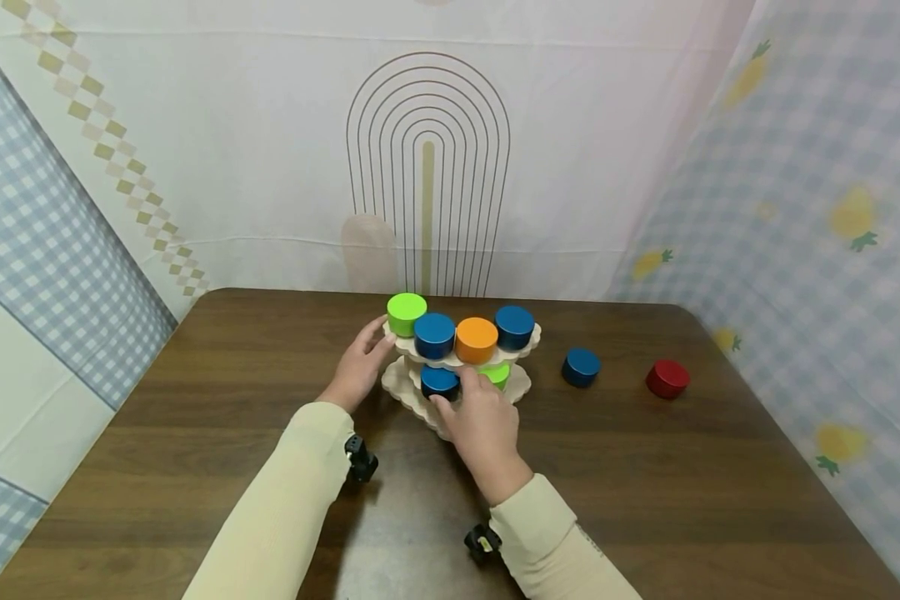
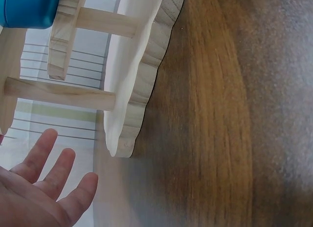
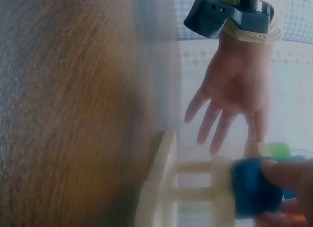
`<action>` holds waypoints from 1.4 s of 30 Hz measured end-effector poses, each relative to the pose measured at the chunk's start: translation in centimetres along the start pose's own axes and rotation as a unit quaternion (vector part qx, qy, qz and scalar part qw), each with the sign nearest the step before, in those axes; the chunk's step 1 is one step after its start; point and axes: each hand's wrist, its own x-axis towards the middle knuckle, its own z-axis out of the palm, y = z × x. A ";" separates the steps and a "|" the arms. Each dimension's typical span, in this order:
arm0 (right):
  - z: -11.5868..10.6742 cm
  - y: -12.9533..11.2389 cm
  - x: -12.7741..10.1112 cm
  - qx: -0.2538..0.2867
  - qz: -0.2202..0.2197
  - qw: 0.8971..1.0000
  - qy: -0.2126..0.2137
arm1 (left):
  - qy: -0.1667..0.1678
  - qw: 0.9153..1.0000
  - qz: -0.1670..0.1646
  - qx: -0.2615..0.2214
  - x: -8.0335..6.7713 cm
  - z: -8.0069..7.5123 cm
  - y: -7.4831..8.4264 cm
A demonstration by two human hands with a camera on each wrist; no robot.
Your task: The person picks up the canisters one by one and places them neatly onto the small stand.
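Observation:
A pale wooden tiered stand [image 1: 405, 387] with scalloped edges is at the table's far middle. My left hand [image 1: 360, 367] pinches the left edge of its top tier between thumb and index finger, the other fingers spread [image 2: 56, 180]. My right hand [image 1: 487, 425] grips a blue cylinder [image 1: 439, 379] at a lower tier, thumb on one side and fingers on the other; the cylinder [image 3: 252, 188] looks blurred in the right wrist view. Beside it, a lime-green cylinder [image 1: 498, 374] is partly hidden by my right hand.
Along the top tier are a green cylinder [image 1: 407, 315], a blue one [image 1: 434, 336], an orange one [image 1: 476, 340] and another blue one [image 1: 514, 327]. Right of the stand, a blue cylinder [image 1: 581, 367] and a red cylinder [image 1: 667, 379] lie on the brown table [image 1: 645, 483].

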 end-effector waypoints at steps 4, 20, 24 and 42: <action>0.2 0.1 0.1 0.004 -0.009 1.000 0.015 | 0.001 1.000 -0.001 0.005 0.0 0.0 0.1; 0.3 0.4 0.3 0.012 -0.010 1.000 0.018 | 0.005 1.000 0.001 0.007 0.2 0.1 -0.3; -0.2 0.7 0.1 0.013 -0.026 0.999 0.026 | 0.005 1.000 0.004 0.007 0.2 0.2 -0.2; -3.7 5.4 0.0 -0.009 -0.048 0.997 0.057 | -0.003 1.000 -0.005 0.004 0.0 0.0 -0.1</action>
